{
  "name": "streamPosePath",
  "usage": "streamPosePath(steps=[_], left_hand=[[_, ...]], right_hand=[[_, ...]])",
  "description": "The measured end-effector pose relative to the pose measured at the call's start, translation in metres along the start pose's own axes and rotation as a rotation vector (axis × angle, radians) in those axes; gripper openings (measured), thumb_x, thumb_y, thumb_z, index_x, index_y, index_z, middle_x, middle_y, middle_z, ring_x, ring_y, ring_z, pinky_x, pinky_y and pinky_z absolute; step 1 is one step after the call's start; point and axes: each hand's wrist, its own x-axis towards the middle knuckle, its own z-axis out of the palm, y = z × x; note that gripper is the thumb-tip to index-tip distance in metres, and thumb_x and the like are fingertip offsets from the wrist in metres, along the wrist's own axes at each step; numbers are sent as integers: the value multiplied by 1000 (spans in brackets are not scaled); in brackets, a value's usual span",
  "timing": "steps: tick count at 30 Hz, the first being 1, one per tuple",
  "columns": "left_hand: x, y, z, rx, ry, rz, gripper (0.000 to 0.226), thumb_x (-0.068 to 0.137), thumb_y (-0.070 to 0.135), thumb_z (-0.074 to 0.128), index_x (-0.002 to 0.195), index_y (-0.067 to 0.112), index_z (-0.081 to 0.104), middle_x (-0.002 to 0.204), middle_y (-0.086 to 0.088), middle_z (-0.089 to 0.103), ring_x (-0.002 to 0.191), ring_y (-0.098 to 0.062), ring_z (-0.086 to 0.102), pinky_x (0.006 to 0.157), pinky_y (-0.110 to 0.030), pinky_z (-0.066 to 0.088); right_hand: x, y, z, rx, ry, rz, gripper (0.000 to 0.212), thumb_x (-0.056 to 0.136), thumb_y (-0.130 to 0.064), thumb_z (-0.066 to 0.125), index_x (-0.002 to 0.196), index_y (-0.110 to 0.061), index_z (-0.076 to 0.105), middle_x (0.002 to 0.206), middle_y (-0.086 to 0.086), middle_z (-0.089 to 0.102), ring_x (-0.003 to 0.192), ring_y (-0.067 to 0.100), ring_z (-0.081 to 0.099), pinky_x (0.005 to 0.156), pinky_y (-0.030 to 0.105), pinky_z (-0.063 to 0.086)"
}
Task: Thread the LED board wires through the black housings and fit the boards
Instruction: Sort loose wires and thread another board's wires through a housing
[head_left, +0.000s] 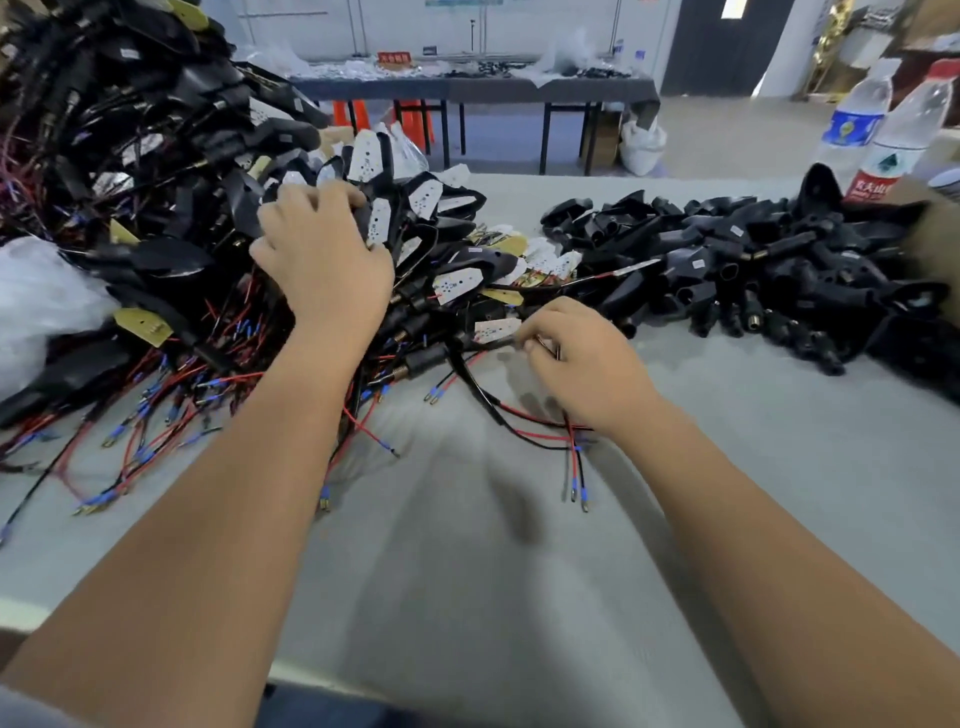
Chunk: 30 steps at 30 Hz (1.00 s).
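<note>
A big heap of black housings with white LED boards fitted (171, 171) fills the left of the table, red and black wires trailing from it. My left hand (322, 249) rests on top of this heap, fingers curled over a black housing. My right hand (582, 358) pinches the wires just behind a small white LED board (496, 329) that lies at the heap's near edge. Its red and black wires (545, 431) run under my palm and end in blue-sleeved terminals. A pile of bare black housings (743, 265) lies at the right.
Two plastic water bottles (883, 130) stand at the far right behind the bare housings. A crumpled clear plastic bag (36, 306) sits at the left edge. The grey table (467, 545) stretches toward me. Another table with parts stands further back.
</note>
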Motion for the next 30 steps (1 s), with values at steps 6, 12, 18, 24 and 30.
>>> streamPosePath(steps=[6, 12, 18, 24, 30], left_hand=[[-62, 57, 32, -111, -252, 311, 18, 83, 22, 60, 96, 30, 70, 110, 2, 62, 114, -28, 48, 84, -38, 33], [-107, 90, 71, -25, -589, 235, 26, 88, 14, 48, 112, 18, 59, 114, -11, 58, 111, -34, 51, 77, -39, 41], [-109, 105, 78, -80, -621, 110, 31, 94, 33, 47, 110, 11, 62, 112, -16, 62, 112, -38, 54, 88, -44, 48], [-120, 107, 75, -285, -693, 170, 26, 86, 29, 54, 107, 33, 69, 99, 1, 70, 106, -26, 59, 84, -37, 51], [-125, 114, 74, -436, -576, 281, 26, 89, 14, 48, 102, 15, 70, 105, -4, 58, 103, -24, 53, 79, -36, 46]], right_hand=[[-18, 36, -15, -116, -170, 166, 28, 84, -15, 58, 105, -28, 72, 97, 0, 58, 104, 26, 54, 88, 38, 46], [-31, 55, -28, -192, -86, 234, 28, 86, -14, 54, 107, -24, 71, 99, 1, 63, 99, 25, 57, 82, 36, 48], [-33, 64, -26, -136, -57, 277, 25, 81, -11, 53, 98, -19, 70, 85, -5, 55, 96, 23, 57, 75, 30, 42], [-37, 64, -23, -84, 11, 223, 30, 90, -11, 49, 111, -19, 69, 98, 3, 66, 101, 24, 56, 81, 35, 43], [-36, 56, -32, 560, 183, 476, 29, 84, -23, 50, 69, -1, 61, 68, 4, 56, 69, 16, 50, 69, 37, 42]])
